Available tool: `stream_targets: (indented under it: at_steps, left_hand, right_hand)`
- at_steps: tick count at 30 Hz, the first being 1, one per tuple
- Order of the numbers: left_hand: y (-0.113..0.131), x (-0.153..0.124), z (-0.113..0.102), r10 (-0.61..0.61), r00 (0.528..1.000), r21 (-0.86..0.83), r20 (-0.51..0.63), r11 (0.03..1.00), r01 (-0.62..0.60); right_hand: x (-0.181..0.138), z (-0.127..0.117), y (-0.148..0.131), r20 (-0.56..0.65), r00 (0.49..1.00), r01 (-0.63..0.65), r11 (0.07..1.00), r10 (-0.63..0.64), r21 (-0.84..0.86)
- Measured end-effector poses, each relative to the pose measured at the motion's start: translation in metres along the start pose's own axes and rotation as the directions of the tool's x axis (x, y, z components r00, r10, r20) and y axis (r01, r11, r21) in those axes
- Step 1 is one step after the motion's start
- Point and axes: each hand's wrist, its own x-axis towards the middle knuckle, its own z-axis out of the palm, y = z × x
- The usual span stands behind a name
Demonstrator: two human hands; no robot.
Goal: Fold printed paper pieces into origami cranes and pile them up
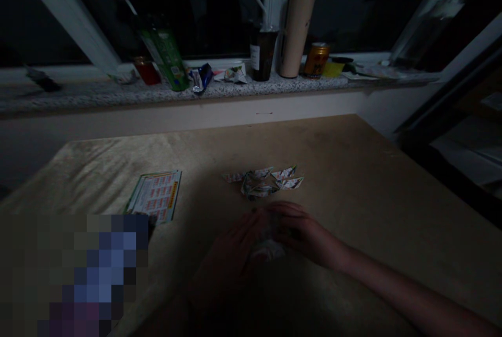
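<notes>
A piece of printed paper (270, 249) lies on the table under both hands, largely covered and dim. My left hand (235, 248) rests on its left side, with the fingers stretched out flat. From the right, my right hand (300, 227) has its fingers curled onto the paper; the fingertips are partly hidden. Just beyond the hands sits a group of folded paper pieces (259, 189) with pointed ends, made of similar printed sheets. Two more pointed folded pieces (289, 183) are at the right of that group.
A printed sheet or stack (157, 195) lies at the left, near a pixelated area. Along the granite sill (227, 91) stand a green carton (167, 59), a dark cup with a straw (262, 57), a tall bottle (298, 23), an orange can (317, 59) and crumpled wrappers (201, 77).
</notes>
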Motion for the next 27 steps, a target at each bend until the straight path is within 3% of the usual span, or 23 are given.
stream_targets:
  at_steps: [4, 7, 10, 13, 18, 27]
  left_hand:
    - [0.021, -0.006, 0.003, 0.228, 0.948, 0.199, -0.222, 0.962, -0.185]
    - [0.043, -0.01, 0.01, 0.226, 0.946, 0.23, -0.233, 0.958, -0.172]
    - [0.053, -0.015, 0.021, 0.127, 0.978, 0.265, -0.164, 0.961, -0.08]
    - [0.05, -0.02, 0.028, 0.079, 0.996, 0.293, -0.034, 0.954, -0.066]
    - [0.042, -0.021, 0.034, -0.002, 0.989, 0.207, 0.151, 0.978, -0.03]
    - [0.033, -0.022, 0.05, 0.013, 0.995, 0.241, 0.097, 0.97, -0.036]
  right_hand:
    - [0.004, 0.005, 0.005, -0.01, 1.0, -0.008, 0.994, 0.007, -0.105]
    - [0.006, 0.008, 0.006, -0.037, 0.999, -0.032, 0.988, 0.026, -0.151]
    - [0.01, 0.01, 0.008, -0.076, 0.996, -0.067, 0.986, 0.056, -0.152]
    - [0.013, 0.011, 0.011, -0.105, 0.992, -0.077, 0.99, 0.065, -0.12]
    - [0.016, 0.013, 0.016, -0.147, 0.986, -0.094, 0.993, 0.082, -0.078]
    - [0.013, 0.023, 0.017, -0.141, 0.982, -0.162, 0.938, 0.123, -0.308]
